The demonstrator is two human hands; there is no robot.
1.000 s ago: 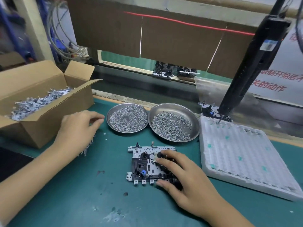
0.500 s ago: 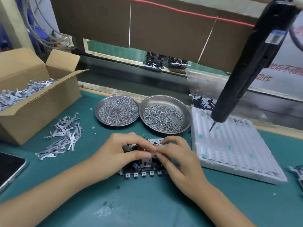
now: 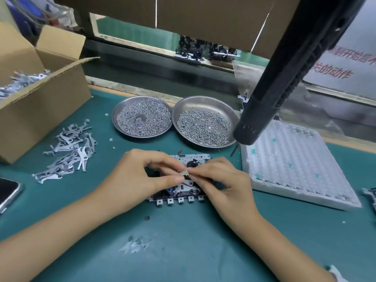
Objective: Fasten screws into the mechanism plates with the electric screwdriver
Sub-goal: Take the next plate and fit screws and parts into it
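Both hands are in over the work. My left hand (image 3: 140,176) curls in from the left, my right hand (image 3: 221,180) from the right, and their fingertips meet on a small grey metal piece (image 3: 185,172), thumb and forefinger of each pinching it just above the mechanism plate (image 3: 179,192).

That plate lies flat on the green bench mat (image 3: 193,241), close in front of me, long axis running left to right, a row of small square tabs along its near edge, facing me. Most of its middle is hidden under my fingers.

The electric screwdriver (image 3: 284,82) hangs free, neither hand on it. The black body slants down from upper right to lower left, and the bit (image 3: 233,150) points down at the mat, between the right-hand screw dish (image 3: 203,102) and the white foam tray (image 3: 295,159).

Two round steel dishes sit side by side behind the plate, rims touching or nearly so; the left-hand screw dish (image 3: 118,110) is heaped fuller. Left of me, a loose pile of stamped metal levers (image 3: 69,151) lies on the mat beside an open cardboard box (image 3: 40,110) holding more of them. A phone's corner (image 3: 8,192) shows at the far left edge. Behind the bench, a conveyor channel carries dark assemblies (image 3: 203,50) under cardboard screens.
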